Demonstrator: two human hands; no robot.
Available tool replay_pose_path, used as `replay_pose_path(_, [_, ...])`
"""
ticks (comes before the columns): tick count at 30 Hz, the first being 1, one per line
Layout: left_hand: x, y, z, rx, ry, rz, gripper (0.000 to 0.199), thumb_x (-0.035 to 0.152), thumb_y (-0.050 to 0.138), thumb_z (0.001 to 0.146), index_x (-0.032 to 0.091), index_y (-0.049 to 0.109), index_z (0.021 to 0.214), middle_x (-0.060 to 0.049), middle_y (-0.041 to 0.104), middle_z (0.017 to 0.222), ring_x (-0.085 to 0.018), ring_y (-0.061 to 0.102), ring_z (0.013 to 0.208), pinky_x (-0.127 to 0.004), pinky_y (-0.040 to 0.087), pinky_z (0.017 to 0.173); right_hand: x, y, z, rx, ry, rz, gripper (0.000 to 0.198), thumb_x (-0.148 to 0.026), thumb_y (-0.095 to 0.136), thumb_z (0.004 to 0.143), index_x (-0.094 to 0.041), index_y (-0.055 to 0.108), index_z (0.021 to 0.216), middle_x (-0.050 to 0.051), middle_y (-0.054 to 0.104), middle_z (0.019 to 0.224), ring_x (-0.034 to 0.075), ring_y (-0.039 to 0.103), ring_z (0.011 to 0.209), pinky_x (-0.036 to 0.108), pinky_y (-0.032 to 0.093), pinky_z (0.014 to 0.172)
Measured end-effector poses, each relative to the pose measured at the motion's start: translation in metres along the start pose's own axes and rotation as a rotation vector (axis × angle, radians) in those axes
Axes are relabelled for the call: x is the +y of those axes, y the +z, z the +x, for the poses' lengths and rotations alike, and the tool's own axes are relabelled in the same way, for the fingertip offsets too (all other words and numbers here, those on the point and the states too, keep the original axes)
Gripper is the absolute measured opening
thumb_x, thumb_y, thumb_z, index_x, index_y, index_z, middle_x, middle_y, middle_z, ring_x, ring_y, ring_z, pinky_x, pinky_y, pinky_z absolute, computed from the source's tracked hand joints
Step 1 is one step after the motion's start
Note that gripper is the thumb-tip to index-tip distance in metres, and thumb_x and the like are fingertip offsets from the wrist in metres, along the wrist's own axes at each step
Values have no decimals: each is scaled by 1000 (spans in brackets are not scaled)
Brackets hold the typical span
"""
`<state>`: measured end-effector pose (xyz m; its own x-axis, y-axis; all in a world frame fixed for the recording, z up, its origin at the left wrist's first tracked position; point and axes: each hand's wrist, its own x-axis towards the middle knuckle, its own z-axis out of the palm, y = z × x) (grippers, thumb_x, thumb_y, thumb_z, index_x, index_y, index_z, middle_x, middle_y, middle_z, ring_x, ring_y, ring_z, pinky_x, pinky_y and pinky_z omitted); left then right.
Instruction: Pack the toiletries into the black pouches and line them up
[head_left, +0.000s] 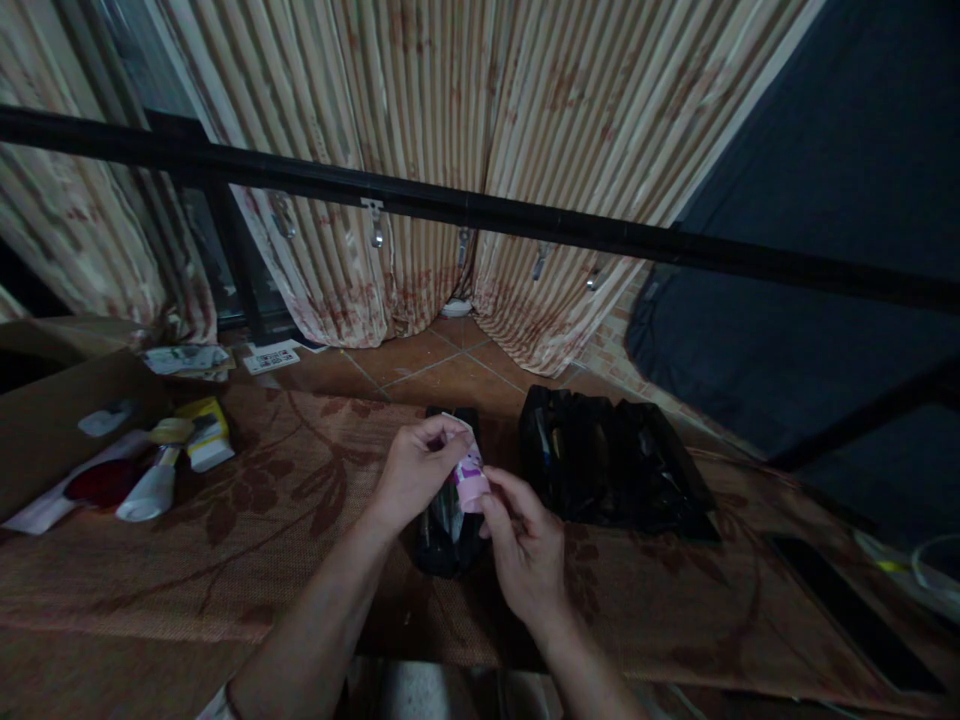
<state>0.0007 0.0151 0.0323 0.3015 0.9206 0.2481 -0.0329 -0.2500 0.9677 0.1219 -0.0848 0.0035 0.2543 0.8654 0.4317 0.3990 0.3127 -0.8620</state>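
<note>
A small pink and purple tube (470, 484), its pink end towards me, is held between my two hands above the cloth. My left hand (416, 468) pinches its far, pale end between thumb and fingers. At the near, pink end, the thumb and forefinger of my right hand (531, 555) close on its right side. Just below the tube lies a narrow black pouch (442, 555) with its top open and some items inside, too dark to name. My hands hide part of this pouch.
Right of my hands stands a black compartmented organizer (600, 455). A flat black strip (855, 610) lies farther right. On the left are a cardboard box (75, 420), a white tube (152, 485) and a yellow-white packet (208, 435). A dark rail (465, 208) crosses behind, before curtains.
</note>
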Motion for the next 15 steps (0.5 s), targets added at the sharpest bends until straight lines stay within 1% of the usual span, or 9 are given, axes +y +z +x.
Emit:
replay_pose_path(5, [-4, -3, 1, 30, 30, -7, 19, 32, 60, 82, 15, 64, 76, 1, 61, 69, -9, 52, 61, -19, 41, 58, -1, -2, 1, 26, 10, -31, 24, -31, 51, 92, -26, 64, 111, -2, 66, 74, 11, 60, 60, 22, 48, 59])
replay_pose_path(10, [-4, -10, 1, -12, 15, 50, 16, 31, 60, 80, 16, 64, 79, 0, 62, 71, -11, 54, 61, -21, 42, 57, -3, -5, 4, 67, 54, 9, 23, -32, 50, 92, -23, 64, 109, -1, 68, 75, 9, 58, 54, 20, 47, 53])
replay_pose_path(13, [-6, -17, 2, -49, 9, 148, 12, 28, 59, 79, 18, 63, 82, 0, 63, 71, -12, 56, 60, -22, 42, 57, -3, -6, 6, 114, 72, 36, 23, -33, 51, 92, -22, 64, 107, -1, 69, 75, 9, 59, 53, 21, 49, 54])
replay_pose_path(15, [-6, -20, 1, -68, 6, 274, 11, 27, 56, 80, 19, 63, 82, 1, 63, 70, -13, 56, 59, -23, 40, 56, -3, -6, 7, 134, 73, 50, 23, -33, 51, 91, -21, 65, 105, -1, 69, 74, 9, 59, 52, 21, 49, 53])
